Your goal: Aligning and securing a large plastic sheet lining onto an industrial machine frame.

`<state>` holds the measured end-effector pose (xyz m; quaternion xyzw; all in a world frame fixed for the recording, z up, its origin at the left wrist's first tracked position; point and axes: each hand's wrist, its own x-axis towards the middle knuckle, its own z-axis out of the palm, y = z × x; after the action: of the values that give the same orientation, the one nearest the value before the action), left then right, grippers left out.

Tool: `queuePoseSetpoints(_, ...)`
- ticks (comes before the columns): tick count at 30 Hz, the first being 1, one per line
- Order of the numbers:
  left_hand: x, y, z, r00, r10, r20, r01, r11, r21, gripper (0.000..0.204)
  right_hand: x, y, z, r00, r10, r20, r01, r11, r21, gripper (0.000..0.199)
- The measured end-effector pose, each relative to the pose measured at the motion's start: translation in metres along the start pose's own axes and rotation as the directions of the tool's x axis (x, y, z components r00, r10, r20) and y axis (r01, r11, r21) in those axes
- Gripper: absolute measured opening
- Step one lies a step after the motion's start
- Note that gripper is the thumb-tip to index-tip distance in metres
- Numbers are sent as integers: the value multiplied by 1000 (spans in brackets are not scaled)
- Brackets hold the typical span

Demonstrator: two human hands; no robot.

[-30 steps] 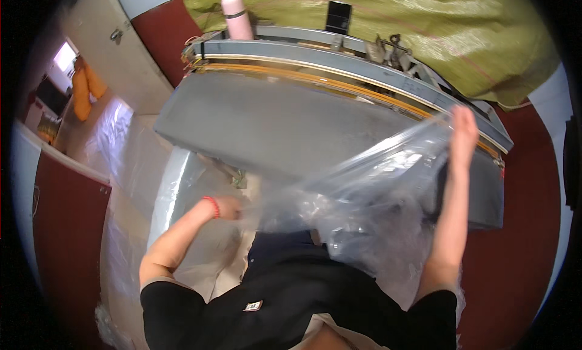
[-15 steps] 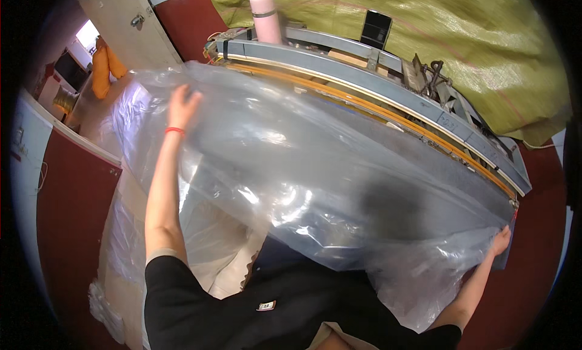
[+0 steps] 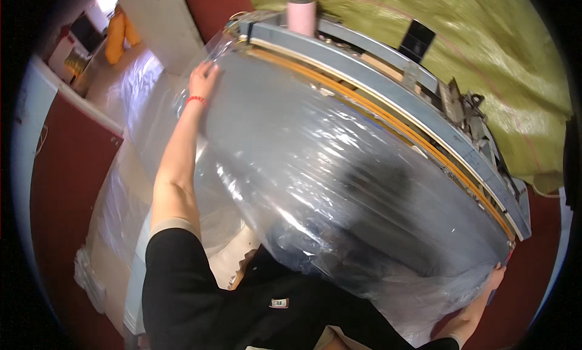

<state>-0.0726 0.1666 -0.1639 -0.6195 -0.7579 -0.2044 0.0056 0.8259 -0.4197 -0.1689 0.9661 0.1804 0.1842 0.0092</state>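
A wide sheet of clear plastic film (image 3: 285, 144) stretches between my hands over a dark grey work surface, its front part creased and shiny near my body. My left hand (image 3: 203, 82), with a red bracelet at the wrist, is closed on the film at the far left end. Down at the right end, my right hand (image 3: 497, 278) pinches the film's edge beside the corner of the work surface. Along the far side of the film runs a long grey metal bar (image 3: 376, 86) with an orange strip (image 3: 388, 113) in front of it.
Behind the bar stand a pink bottle (image 3: 301, 10), a black phone-like slab (image 3: 417, 41) and a metal clamp (image 3: 473, 104). A yellow-green woven sheet (image 3: 503, 41) covers the back. More clear film trails over the floor at left, near an open door (image 3: 160, 23).
The film has been drawn tighter and flatter over the work surface. My left hand has moved up and right and closed more; my right hand has lowered slightly. The view has shifted.
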Motion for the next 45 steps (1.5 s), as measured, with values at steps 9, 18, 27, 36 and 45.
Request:
queuePoseSetpoints(9,-87,-174,19,885,-348,-309,174,863,-474,27,31,29,-61,990,72,-124,-29,948,318,62)
queuePoseSetpoints(18,-208,-236,27,966,-191,-172,204,977,64,17,46,-109,-87,827,-488,-279,562,705,433,32)
queuePoseSetpoints(27,-184,-86,-186,812,-27,-583,-459,587,-667,4,-148,-386,-230,574,-720,-388,567,8,823,12)
queuePoseSetpoints(36,-265,97,-259,330,816,-474,-910,141,-391,15,-418,-457,-374,-260,-896,-360,-20,-368,930,57)
queuePoseSetpoints(45,-262,27,-215,485,874,34,-476,296,-828,71,-317,-383,-359,-20,-929,-369,51,-369,928,11)
